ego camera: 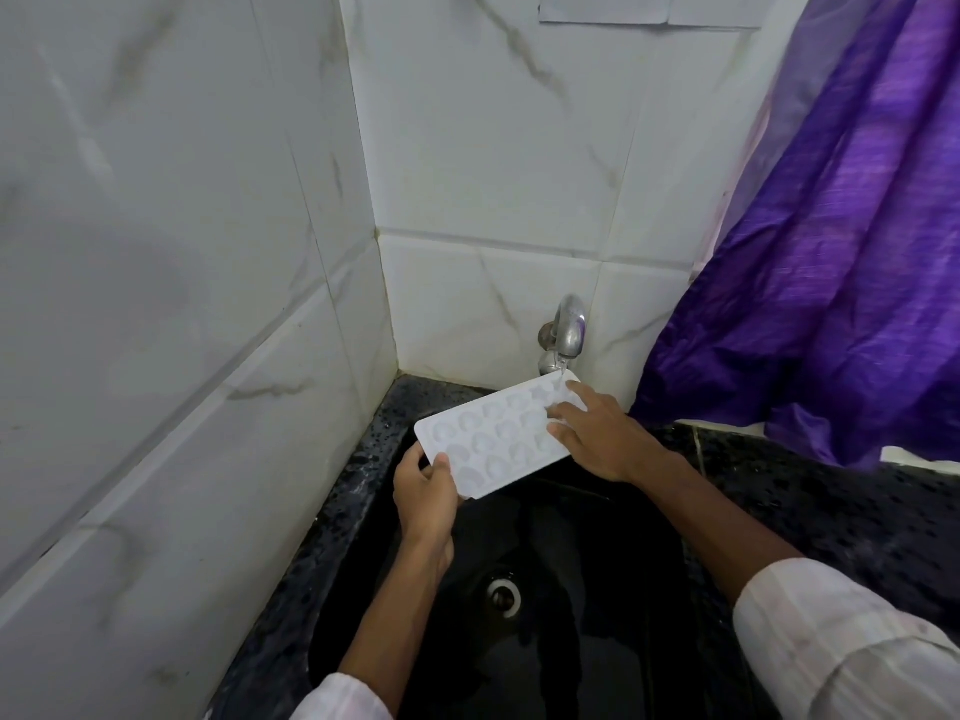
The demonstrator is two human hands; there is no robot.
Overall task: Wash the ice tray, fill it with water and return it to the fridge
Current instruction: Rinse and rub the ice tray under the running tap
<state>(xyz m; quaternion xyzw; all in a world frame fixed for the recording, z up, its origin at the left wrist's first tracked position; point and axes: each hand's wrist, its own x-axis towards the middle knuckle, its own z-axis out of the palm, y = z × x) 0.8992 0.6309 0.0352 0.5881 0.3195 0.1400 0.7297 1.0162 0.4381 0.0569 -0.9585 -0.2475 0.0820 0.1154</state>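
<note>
Washing looks like it has just begun: the tray (498,439) is out of the fridge and held over the black sink (597,537), a little below the middle of the view, toward 6 o'clock. The tap (566,330) sits at 1 o'clock from the tray, and a thin bit of water seems to fall from it onto the tray's far corner. The little cups face up. I cannot tell if any of them hold water yet. So I think the rinse is going on, and the filling and the trip back to the fridge are not yet done. No soap or sponge shows. The left hand (423,493) grips the tray's near corner at 7 o'clock, with the thumb (441,462) on top and the other fingers curled under the edge. The right hand (597,433) comes in from 4 o'clock and lies on top of the tray's far end at 2 o'clock. Its fingers (563,407) are spread out flat and press on the cups, as if rubbing them. The tray tilts, with the tap end higher than the near end. The drain (504,595) is at 6 o'clock from the tray, well below it. A purple curtain (831,252) hangs at 2 o'clock.
</note>
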